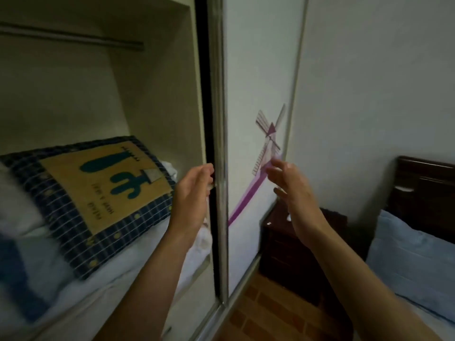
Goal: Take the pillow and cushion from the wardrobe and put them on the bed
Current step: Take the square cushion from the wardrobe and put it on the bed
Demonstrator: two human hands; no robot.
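Note:
A navy checked cushion with a tan panel and a green cactus print lies tilted on folded white bedding inside the open wardrobe. A pale pillow shows blurred at the far left, partly under the cushion. My left hand is at the edge of the sliding door, fingers curled toward the frame; whether it grips the frame I cannot tell. My right hand hovers in front of the door panel, fingers apart, holding nothing. The bed with light blue bedding is at the lower right.
The white sliding door panel carries a purple windmill decal. A dark wooden nightstand stands between wardrobe and bed, with a dark headboard behind. A metal hanging rail crosses the wardrobe top. Brick-patterned floor lies below.

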